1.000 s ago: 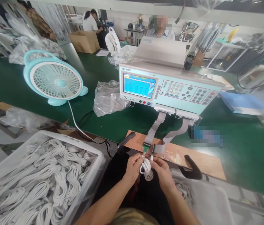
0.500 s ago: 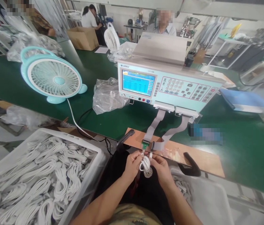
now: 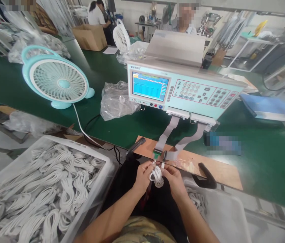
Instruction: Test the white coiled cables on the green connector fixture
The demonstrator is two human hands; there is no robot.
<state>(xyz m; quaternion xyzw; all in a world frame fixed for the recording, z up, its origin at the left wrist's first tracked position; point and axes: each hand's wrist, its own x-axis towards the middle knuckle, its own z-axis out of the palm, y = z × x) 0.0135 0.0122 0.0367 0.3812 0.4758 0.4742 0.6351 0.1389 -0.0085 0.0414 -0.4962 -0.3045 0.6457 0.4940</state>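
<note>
The left hand [image 3: 143, 173] pinches one end of a coiled white cable [image 3: 157, 173] at the small green board [image 3: 155, 155], and the right hand [image 3: 173, 175] pinches its other end just below the neighbouring black connector [image 3: 165, 155]. The cable's loops hang between both hands, by the near edge of the wooden strip [image 3: 223, 171] on the green surface [image 3: 266, 165].

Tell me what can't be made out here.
All in the head view:
Plug details of the white coiled cable: too small, partly covered by the left hand and right hand.
Writing on the blue rectangular screen: too small, blurred.
Bluish-purple item on the green tabletop: pixelated over.
Near end of the white plastic cable bin: cut off by the bottom and left edges.
</note>
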